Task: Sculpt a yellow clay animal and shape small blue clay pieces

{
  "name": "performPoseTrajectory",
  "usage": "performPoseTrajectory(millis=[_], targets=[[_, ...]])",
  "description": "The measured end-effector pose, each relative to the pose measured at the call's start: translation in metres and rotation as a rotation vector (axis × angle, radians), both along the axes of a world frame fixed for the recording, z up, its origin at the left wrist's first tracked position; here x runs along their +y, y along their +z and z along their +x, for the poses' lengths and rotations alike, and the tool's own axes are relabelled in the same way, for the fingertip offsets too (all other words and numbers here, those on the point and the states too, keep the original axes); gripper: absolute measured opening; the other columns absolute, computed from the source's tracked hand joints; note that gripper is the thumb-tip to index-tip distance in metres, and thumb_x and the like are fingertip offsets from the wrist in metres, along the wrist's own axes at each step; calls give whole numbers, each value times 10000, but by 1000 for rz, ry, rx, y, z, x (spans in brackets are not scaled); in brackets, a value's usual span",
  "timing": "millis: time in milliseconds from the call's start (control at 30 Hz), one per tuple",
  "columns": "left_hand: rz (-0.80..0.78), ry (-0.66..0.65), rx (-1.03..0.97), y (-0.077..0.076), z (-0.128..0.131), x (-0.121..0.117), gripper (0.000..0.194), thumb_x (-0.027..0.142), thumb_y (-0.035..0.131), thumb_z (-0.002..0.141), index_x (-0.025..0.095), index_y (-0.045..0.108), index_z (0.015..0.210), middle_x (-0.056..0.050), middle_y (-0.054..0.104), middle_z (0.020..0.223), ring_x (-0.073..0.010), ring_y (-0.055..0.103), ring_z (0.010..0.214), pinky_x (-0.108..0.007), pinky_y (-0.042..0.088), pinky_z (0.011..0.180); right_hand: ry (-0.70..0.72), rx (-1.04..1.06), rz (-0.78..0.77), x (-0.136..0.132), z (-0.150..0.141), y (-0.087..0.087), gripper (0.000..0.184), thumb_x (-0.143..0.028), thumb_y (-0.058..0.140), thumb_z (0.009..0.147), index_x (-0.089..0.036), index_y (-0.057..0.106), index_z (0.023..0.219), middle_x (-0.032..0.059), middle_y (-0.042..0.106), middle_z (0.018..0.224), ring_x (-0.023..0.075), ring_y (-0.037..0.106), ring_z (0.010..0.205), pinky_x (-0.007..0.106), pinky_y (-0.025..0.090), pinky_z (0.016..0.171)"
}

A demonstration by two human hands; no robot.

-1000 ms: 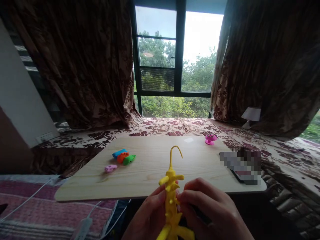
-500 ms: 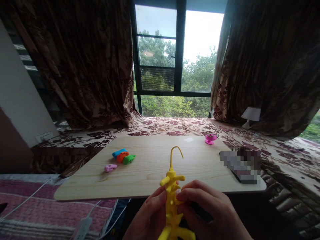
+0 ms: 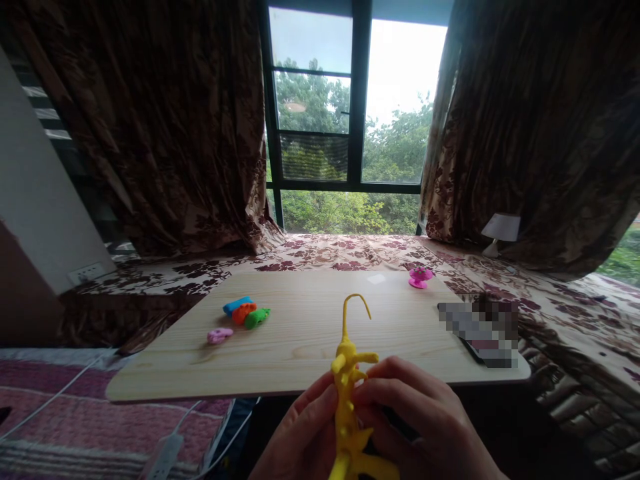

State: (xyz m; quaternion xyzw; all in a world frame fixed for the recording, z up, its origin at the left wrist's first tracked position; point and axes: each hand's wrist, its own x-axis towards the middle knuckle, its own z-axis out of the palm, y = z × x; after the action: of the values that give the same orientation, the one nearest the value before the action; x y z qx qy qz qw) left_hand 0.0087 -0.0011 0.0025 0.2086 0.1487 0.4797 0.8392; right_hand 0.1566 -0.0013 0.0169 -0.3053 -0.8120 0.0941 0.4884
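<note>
A yellow clay figure [image 3: 345,420] stands out between my hands, with a long thin curved tail, stubby legs and a row of pointed spikes. My left hand [image 3: 305,427] is closed around its left side, thumb pressed against the body. From the right, my right hand [image 3: 420,413] pinches at its side near the spikes; the fingertips are partly hidden behind the figure. The figure's lower end runs out of the frame. Both hands are at the near edge of the wooden table [image 3: 300,363].
Blue [image 3: 238,306], orange [image 3: 244,313], green [image 3: 257,318] and pink [image 3: 220,335] clay lumps lie on the table's left. A magenta stand-like piece [image 3: 420,277] is at the back right. A blurred-out flat object [image 3: 480,337] lies right. A power strip [image 3: 163,459] is below left.
The yellow figure has turned and tilted slightly to the right in my hands. My right fingers have shifted a little along its side. The things on the table stay put.
</note>
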Motion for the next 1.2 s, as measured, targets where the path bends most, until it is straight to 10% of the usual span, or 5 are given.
performPoseTrajectory(millis=[1200], targets=[[-132,-49,-40,-23,-4,8,283,198,467,879,166,633,1106,-75,687,1032,-171,633,959,-285,449,900,26,205,-70,8,-2,-18,123,-136,544,781,-194,613,865,32,587,757,110,562,611,199,487,551]])
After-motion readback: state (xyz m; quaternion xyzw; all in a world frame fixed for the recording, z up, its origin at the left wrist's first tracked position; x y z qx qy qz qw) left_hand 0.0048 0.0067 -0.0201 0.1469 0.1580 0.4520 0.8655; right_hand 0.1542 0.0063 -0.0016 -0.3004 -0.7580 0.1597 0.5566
